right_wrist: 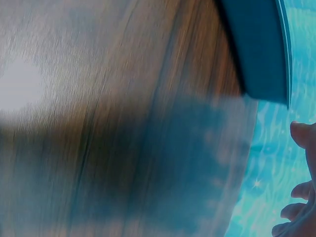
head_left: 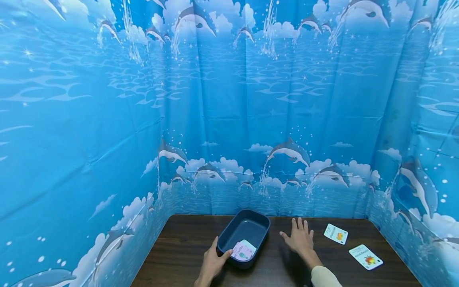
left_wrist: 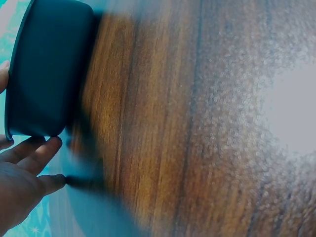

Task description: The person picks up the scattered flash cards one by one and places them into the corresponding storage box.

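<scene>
A dark blue rectangular bin (head_left: 244, 223) stands on the wooden table, tilted slightly in angle. My left hand (head_left: 212, 261) holds its near left side, thumb over the rim and fingers along the outer wall. In the left wrist view the fingers of the left hand (left_wrist: 24, 168) lie against the bin's wall (left_wrist: 49, 74). Inside the bin, at its near end, a pink picture card (head_left: 242, 251) overlaps a paler card (head_left: 251, 245). My right hand (head_left: 300, 239) is to the right of the bin, over the table, fingers spread and holding nothing.
Two white picture cards lie on the right of the table: a smaller fruit card (head_left: 335, 234) farther back and a larger fruit card (head_left: 365, 257) closer to me. A blue dolphin-print curtain (head_left: 229, 99) rises behind the table (head_left: 172, 255) and along both sides.
</scene>
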Available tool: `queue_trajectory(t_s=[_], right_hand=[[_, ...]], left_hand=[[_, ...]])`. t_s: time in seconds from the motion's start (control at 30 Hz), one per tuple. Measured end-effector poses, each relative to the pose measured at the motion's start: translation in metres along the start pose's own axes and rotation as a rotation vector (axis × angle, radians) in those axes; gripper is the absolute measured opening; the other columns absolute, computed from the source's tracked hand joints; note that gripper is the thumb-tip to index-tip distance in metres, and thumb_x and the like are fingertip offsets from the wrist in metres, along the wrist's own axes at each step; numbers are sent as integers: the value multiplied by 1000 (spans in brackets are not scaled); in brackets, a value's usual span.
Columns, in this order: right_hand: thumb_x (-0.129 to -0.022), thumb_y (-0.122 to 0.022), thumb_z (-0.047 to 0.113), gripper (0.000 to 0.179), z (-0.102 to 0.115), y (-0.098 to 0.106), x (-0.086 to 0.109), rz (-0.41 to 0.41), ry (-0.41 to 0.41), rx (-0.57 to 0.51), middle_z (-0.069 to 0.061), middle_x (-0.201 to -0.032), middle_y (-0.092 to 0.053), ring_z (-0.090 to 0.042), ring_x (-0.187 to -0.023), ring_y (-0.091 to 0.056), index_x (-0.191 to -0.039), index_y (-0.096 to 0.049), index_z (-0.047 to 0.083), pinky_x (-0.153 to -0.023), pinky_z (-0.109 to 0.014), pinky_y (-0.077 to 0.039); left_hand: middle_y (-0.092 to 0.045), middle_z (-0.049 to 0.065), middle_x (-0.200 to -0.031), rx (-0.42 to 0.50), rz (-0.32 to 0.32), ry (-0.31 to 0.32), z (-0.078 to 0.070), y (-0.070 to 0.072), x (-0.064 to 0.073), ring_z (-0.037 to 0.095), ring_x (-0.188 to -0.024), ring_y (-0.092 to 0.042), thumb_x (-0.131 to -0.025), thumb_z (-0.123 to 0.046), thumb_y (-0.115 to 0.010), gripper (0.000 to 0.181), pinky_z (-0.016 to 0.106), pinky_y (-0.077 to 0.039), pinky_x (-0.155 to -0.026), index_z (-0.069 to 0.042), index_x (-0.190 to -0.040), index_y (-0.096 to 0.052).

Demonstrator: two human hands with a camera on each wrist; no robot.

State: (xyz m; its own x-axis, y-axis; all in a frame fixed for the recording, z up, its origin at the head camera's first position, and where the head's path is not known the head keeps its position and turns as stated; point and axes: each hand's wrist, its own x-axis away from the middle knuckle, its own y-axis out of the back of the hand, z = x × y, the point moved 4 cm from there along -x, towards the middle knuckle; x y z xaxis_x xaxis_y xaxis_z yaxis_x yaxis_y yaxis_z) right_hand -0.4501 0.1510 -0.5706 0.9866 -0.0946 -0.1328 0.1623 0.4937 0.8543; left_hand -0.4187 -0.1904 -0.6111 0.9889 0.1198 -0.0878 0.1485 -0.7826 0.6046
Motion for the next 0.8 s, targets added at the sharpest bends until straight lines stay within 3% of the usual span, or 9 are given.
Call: queue_trajectory(t_s=[0.33,0.8], right_hand=[[-103,-69,41,89,-33,10,-5,26,-93,6,-42,-169,-18,-61,-159,-10,-160,-31,-15,-126,-77,-16],[-104,-63,43,91,-89,30,-9,54,-168,11,-48,-165,-15,-65,-157,-10,-156,-26,-22,-126,-77,-16]], left_hand=[[-56,40,-148,-11,-1,22,-1,0,0,54,-132,-62,-93,-37,-85,92,69,-50,-106,10,-159,-40],[-56,40,-148,-6,14,4,0,1,0,55,-132,-61,-94,-40,-85,94,69,-51,-106,10,-159,-40]])
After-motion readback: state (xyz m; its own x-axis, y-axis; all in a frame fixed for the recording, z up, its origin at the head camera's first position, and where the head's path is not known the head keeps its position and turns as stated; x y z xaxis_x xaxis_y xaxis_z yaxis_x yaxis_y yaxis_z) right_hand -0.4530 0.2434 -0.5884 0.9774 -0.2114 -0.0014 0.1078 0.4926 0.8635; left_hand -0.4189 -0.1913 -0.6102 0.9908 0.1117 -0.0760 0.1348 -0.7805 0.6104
